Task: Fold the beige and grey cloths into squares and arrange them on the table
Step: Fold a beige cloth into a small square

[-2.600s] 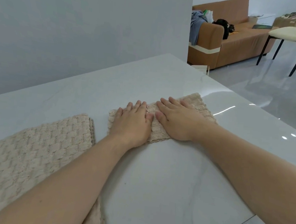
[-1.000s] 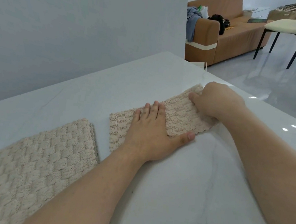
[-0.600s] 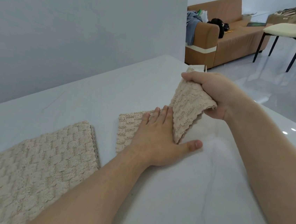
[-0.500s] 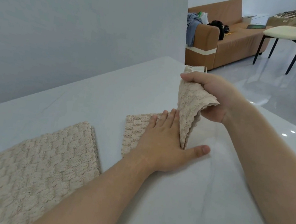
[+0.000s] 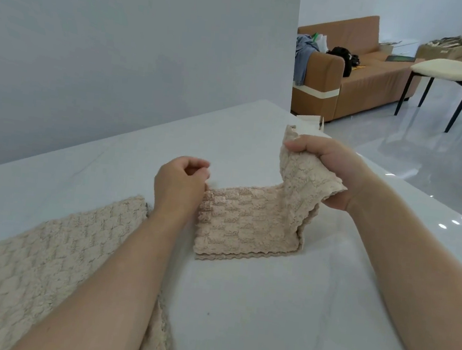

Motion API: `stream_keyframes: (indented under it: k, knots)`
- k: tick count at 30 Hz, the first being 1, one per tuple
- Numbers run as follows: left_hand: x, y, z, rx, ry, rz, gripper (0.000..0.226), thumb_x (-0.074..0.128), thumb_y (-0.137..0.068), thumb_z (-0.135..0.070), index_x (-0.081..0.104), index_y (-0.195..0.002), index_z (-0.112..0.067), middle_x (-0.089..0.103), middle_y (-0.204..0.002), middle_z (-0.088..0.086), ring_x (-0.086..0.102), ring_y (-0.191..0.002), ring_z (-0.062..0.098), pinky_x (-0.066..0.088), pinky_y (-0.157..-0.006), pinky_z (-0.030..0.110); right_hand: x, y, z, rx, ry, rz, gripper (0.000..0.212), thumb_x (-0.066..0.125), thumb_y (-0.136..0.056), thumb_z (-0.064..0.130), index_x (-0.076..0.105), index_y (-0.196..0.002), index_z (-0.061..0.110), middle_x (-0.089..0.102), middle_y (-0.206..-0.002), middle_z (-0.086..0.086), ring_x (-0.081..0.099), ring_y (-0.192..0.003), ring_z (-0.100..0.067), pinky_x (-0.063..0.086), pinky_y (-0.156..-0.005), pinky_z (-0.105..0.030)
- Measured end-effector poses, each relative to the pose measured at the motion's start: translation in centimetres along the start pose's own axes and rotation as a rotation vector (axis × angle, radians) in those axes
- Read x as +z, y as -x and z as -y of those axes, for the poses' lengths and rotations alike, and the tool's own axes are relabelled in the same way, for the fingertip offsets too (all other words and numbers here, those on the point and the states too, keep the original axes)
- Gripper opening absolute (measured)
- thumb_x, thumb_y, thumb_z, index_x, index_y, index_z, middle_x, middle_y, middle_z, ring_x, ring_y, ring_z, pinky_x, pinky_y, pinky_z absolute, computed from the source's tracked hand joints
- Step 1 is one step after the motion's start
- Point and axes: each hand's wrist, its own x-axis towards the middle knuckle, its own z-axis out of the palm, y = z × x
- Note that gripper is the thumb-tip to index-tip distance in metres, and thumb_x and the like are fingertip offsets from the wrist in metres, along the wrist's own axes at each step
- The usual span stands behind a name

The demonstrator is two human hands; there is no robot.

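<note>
Right hand: Your right hand [image 5: 318, 169] is closed around the right end of the small beige cloth [image 5: 247, 222] and holds this end up above the desk [image 5: 265, 321].
Cloth position: The left part lies flat on the desk between your two forearms. The right part rises steeply to your hand.
Left hand: Your left hand [image 5: 180, 183] has curled fingers and sits at the far left corner of the cloth, touching its edge. I cannot tell if it pinches the corner or only rests beside it.
Neighbour: The large beige cloth [image 5: 44, 255] lies flat on the left, near the small one but apart from it.
Probable step: You seem to be bringing the raised end over the flat half to make a square.
Risk, sliding: If your left hand does not really hold the corner, the flat half may move with the pull, and the edges will not meet.
Risk, layers: The cloth looks thick and already doubled. A loose layer could drop from your right hand and spoil the fold.
Hidden: Your fingertips are behind the cloth or the knuckles. The large cloth is partly under your left forearm and cut off by the frame. The grey cloth is not in view.
</note>
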Motion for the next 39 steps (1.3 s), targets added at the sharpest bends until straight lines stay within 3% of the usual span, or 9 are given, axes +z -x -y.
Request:
stream_keyframes:
  k: [3,7,9,13,17,26,31,36,39]
  knots:
    - [-0.3,-0.5,0.8,-0.036,-0.184,-0.034,0.015,0.063,-0.088,-0.016,0.072,-0.082,-0.025,0.072,-0.082,-0.012,0.07,-0.083,0.012,0.052,-0.069,0.021,1.4,-0.3,-0.5,-0.039,0.089,0.051,0.012,0.069,-0.086,0.017,0.061,-0.081,0.011,0.058,-0.074,-0.008,0.06,-0.063,-0.021,0.05,-0.061,-0.031]
    - [-0.1,-0.4,0.7,-0.042,-0.329,0.002,0.019,0.061,-0.086,-0.017,0.073,-0.072,-0.014,0.073,-0.073,-0.005,0.064,-0.068,0.007,0.039,-0.049,0.012,3.3,-0.8,-1.7,-0.088,0.278,0.089,0.037,0.071,-0.089,0.013,0.06,-0.054,0.02,0.06,-0.064,-0.004,0.062,-0.057,-0.02,0.049,-0.058,-0.029]
    - [0.0,-0.3,0.5,-0.036,-0.364,0.027,0.022,0.061,-0.083,-0.018,0.072,-0.068,-0.007,0.072,-0.07,0.004,0.06,-0.06,0.013,0.042,-0.045,0.013,4.3,-1.0,-2.3,-0.09,0.392,0.108,0.031,0.076,-0.086,0.02,0.06,-0.06,0.021,0.058,-0.07,-0.009,0.057,-0.063,-0.028,0.046,-0.064,-0.036]
    - [0.0,0.1,0.2,-0.024,-0.396,0.082,0.014,0.063,-0.081,-0.018,0.074,-0.075,-0.011,0.071,-0.073,-0.004,0.064,-0.071,0.012,0.042,-0.052,0.021,5.7,-1.1,-3.0,-0.095,0.58,0.093,0.023,0.075,-0.088,0.026,0.055,-0.081,0.016,0.056,-0.06,-0.007,0.048,-0.042,-0.021,0.037,-0.038,-0.024]
    - [0.0,-0.1,0.6,-0.035,-0.348,0.135,0.009,0.066,-0.087,-0.023,0.069,-0.082,-0.016,0.069,-0.081,-0.005,0.062,-0.075,0.011,0.042,-0.058,0.026,6.5,-1.3,-3.7,-0.077,0.71,0.081,0.024,0.075,-0.087,0.034,0.057,-0.083,0.018,0.059,-0.059,-0.01,0.052,-0.048,-0.025,0.04,-0.042,-0.026]
    - [0.2,-0.3,0.2,-0.21,0.259,0.21,0.025,0.076,-0.087,-0.031,0.06,-0.102,-0.019,0.074,-0.093,0.013,0.068,-0.073,0.025,0.058,-0.072,0.046,6.2,-1.1,-3.4,-0.113,0.698,0.053,0.023,0.073,-0.087,0.031,0.056,-0.084,0.016,0.059,-0.056,-0.008,0.053,-0.046,-0.024,0.041,-0.041,-0.027]
    - [0.1,0.1,-0.7,-0.174,0.339,0.158,0.016,0.067,-0.092,-0.015,0.061,-0.106,-0.013,0.068,-0.08,0.008,0.058,-0.054,0.015,0.048,-0.051,0.028,6.4,-1.0,-3.7,-0.144,0.727,0.068,0.024,0.075,-0.086,0.033,0.059,-0.088,0.015,0.059,-0.052,-0.007,0.052,-0.042,-0.021,0.042,-0.041,-0.027]
    - [0.0,0.4,-0.8,-0.058,0.268,0.127,0.009,0.069,-0.091,-0.018,0.067,-0.1,-0.017,0.067,-0.061,-0.004,0.062,-0.056,0.015,0.051,-0.06,0.033,6.3,-1.0,-3.6,-0.16,0.725,0.078,0.024,0.075,-0.086,0.035,0.061,-0.088,0.016,0.06,-0.053,-0.009,0.052,-0.044,-0.025,0.042,-0.043,-0.027]
    - [0.0,0.7,-1.3,-0.03,0.294,0.123,0.013,0.068,-0.094,-0.031,0.07,-0.095,-0.018,0.069,-0.066,0.006,0.062,-0.061,0.017,0.051,-0.063,0.036,6.4,-0.7,-3.5,-0.166,0.703,0.109,0.025,0.07,-0.091,0.034,0.062,-0.093,0.011,0.062,-0.056,-0.007,0.053,-0.043,-0.023,0.041,-0.042,-0.027]
